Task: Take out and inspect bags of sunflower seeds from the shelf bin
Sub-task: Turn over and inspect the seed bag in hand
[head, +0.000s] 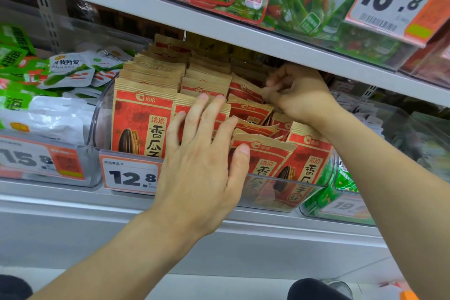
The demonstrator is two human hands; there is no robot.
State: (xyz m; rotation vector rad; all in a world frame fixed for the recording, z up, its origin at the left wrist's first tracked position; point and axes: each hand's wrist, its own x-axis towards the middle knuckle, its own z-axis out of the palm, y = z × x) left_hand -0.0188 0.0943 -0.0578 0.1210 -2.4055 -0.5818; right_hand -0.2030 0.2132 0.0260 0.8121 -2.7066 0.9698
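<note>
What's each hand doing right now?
Left hand: open, fingers straight, resting on the front sunflower seed bags.
Right hand: fingers curled, pinching a bag further back in the bin.

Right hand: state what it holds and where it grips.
The right hand pinches the top edge of a red sunflower seed bag deep in the clear bin. The left hand lies flat on the front bags, gripping nothing.
</note>
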